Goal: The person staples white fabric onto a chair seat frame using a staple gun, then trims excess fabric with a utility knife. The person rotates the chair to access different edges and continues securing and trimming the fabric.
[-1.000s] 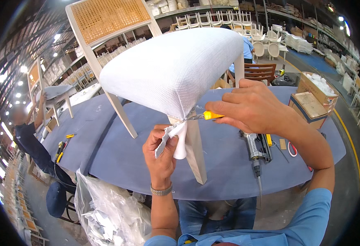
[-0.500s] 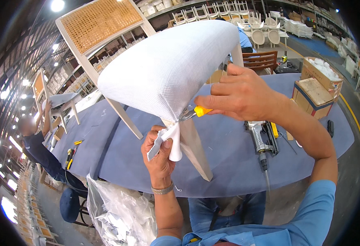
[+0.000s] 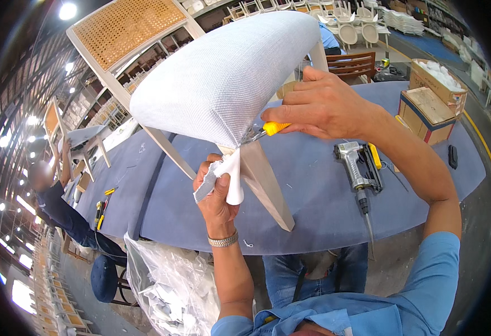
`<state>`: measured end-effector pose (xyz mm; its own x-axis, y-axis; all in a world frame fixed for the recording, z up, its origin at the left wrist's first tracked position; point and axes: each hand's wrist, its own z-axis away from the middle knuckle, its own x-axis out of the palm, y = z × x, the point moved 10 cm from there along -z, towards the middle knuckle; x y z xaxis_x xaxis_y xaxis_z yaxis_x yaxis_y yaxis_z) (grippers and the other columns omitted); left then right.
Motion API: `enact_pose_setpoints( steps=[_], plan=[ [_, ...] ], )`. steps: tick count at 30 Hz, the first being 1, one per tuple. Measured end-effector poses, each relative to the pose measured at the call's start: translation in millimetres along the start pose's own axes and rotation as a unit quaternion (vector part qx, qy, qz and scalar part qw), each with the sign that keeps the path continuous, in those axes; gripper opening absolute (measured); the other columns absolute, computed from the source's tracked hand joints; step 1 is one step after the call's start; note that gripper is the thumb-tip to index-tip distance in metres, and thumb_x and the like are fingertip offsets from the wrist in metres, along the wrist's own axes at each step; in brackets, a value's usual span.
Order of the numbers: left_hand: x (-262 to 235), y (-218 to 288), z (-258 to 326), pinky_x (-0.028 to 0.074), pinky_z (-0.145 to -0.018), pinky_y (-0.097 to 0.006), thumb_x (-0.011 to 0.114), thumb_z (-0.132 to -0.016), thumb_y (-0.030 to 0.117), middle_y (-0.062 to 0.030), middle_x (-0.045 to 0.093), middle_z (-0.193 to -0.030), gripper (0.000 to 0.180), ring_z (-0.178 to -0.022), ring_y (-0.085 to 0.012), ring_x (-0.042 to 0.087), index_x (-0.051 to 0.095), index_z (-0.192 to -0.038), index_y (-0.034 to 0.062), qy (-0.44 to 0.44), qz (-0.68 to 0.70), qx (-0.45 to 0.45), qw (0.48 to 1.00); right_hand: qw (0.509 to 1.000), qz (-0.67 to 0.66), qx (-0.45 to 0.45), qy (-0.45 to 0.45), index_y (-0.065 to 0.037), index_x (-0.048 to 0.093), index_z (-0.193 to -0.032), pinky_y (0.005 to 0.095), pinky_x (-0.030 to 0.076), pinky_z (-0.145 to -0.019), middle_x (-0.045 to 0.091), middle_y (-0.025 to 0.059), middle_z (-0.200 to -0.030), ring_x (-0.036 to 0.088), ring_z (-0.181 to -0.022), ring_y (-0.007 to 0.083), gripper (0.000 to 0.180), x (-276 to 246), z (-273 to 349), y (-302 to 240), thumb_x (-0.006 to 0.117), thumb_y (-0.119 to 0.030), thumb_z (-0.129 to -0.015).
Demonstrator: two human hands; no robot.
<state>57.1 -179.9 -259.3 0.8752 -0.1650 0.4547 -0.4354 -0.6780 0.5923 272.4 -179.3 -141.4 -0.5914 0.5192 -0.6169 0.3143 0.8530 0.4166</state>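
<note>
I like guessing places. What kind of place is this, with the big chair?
Probably a furniture workshop: a padded chair is being covered on a workbench, a staple gun lies nearby, and more chairs are stacked behind.

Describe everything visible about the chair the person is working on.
The chair is tipped over the blue-grey table, seat toward the camera. Its seat is padded, covered in pale woven fabric; the frame and tapered legs look like light wood, the back a cane panel. The left hand pinches loose fabric at one seat corner; the right hand holds a yellow-handled tool there.
</note>
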Motion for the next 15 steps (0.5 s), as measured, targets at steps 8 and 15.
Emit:
enact_pose_setpoints(
  steps=[8, 15],
  plan=[
    [-5.8, -9.7, 4.8, 0.056, -0.080, -0.029, 0.079, -0.087, 0.015, -0.0101, 0.059, -0.111, 0.033, -0.091, -0.0170, 0.064, 0.059, -0.105, -0.0034, -0.017, 0.032, -0.051, 0.998, 0.998, -0.044, 0.018, 0.038, -0.022, 0.063, -0.128, 0.0344, 0.038, -0.073, 0.066, -0.0014, -0.084, 0.062, -0.074, 0.0187, 0.038, -6.1, 3.4, -2.8, 0.071, -0.029, -0.092],
    [-2.0, -29.4, 10.8, 0.058, -0.086, -0.034, 0.071, -0.092, 0.010, -0.0128, 0.063, -0.120, 0.047, -0.105, -0.0209, 0.066, 0.051, -0.134, 0.0003, -0.020, 0.117, -0.097, 0.988, 0.661, -0.581, 0.383, 0.280, -0.001, 0.061, -0.091, 0.0392, 0.051, -0.087, 0.067, 0.0168, -0.111, 0.065, -0.100, 0.0234, 0.032, 77.4, 137.5, 23.0, 0.065, -0.031, -0.097]
  ],
)
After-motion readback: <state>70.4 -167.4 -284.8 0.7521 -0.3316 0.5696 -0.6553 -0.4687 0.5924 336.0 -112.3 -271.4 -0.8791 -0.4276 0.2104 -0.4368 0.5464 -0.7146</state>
